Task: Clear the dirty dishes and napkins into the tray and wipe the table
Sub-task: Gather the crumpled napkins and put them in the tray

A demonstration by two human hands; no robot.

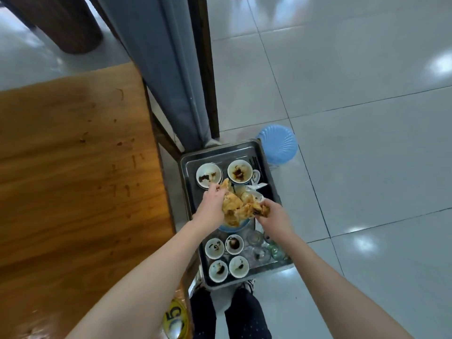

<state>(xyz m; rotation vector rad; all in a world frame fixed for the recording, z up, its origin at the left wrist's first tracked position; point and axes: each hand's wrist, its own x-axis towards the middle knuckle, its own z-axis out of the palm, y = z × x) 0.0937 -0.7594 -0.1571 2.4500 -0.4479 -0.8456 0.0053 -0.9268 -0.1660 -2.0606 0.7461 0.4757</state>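
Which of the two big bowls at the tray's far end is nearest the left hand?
The table-side bowl: the left hand nearly touches its rim, while the other bowl sits farther right, beyond the napkins.

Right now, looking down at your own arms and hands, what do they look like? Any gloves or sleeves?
No gloves and no sleeves in view. The left forearm and right forearm are bare as far as the picture shows. The left hand and right hand are bare too, and I see no watch, bracelet or ring, though the picture is a little soft for fine detail.
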